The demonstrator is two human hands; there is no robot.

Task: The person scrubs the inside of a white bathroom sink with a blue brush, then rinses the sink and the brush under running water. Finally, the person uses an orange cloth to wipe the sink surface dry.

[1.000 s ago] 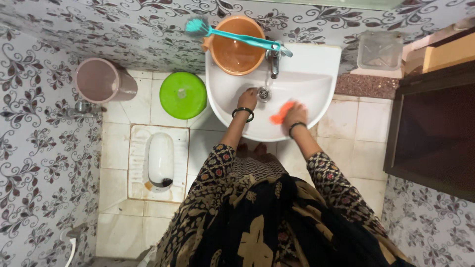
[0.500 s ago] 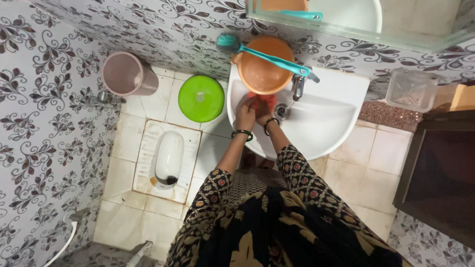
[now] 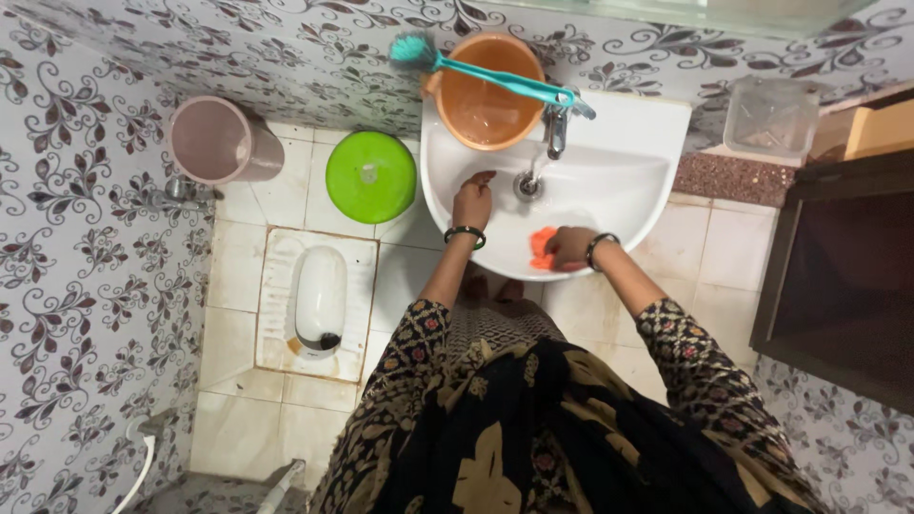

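Far off to the left of my left hand [image 3: 473, 202] a pinkish plastic bucket [image 3: 211, 141] lies against the patterned wall, with a small tap [image 3: 179, 193] just under it. Below those, set in the tiled floor, is the white squat toilet [image 3: 319, 301]. Nearer my left hand, just to its left, stands a round bin with a bright green lid [image 3: 370, 177], right beside the edge of the sink.

My left hand rests inside the white sink [image 3: 619, 124], palm down on the basin wall, fingers together and lying flat; it grips nothing. A dark bangle [image 3: 466, 232] sits on that wrist. Straight beyond this hand an orange tub [image 3: 486, 90] is perched on the sink's back ledge, and a teal long-handled brush [image 3: 476, 72] lies across its top, bristles to the left, handle end reaching over the tap. The metal faucet [image 3: 556, 128] is beyond and between my two hands, with the drain [image 3: 528, 185] just below it, closer to my left hand than to my right.

My right hand [image 3: 573, 247] is on the near rim of the basin, fingers curled onto an orange scrub cloth [image 3: 543, 247] that it presses against the porcelain; the cloth sticks out on the hand's left side. That wrist wears a dark bangle too.

Further right, well beyond my right hand, a clear plastic container [image 3: 771, 114] stands on a speckled stone ledge [image 3: 724, 176], and a dark wooden cabinet [image 3: 838, 276] fills the right side.
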